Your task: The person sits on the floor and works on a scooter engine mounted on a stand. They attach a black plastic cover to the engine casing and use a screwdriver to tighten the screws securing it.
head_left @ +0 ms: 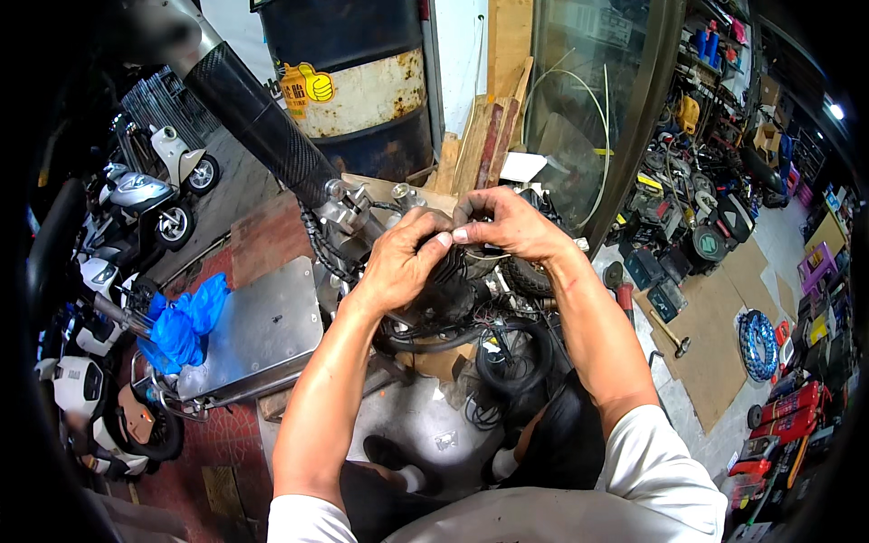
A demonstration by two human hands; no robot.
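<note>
White sleeves (pixel 665 471) at bottom lead to our left hand (pixel 403 258) and right hand (pixel 511 224), fingers pinched narrow mid-frame, contents unclear, above a dark machine (pixel 436 309) whose loose wires (pixel 493 347) suggest unfinished work.

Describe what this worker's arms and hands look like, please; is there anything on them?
The left hand and right hand wear no gloves, and what look like dark, greasy smudges mark the fingers. No watch or bracelet shows on either wrist. Both forearms are bare below short white sleeves, with no cables or straps visible.
</note>
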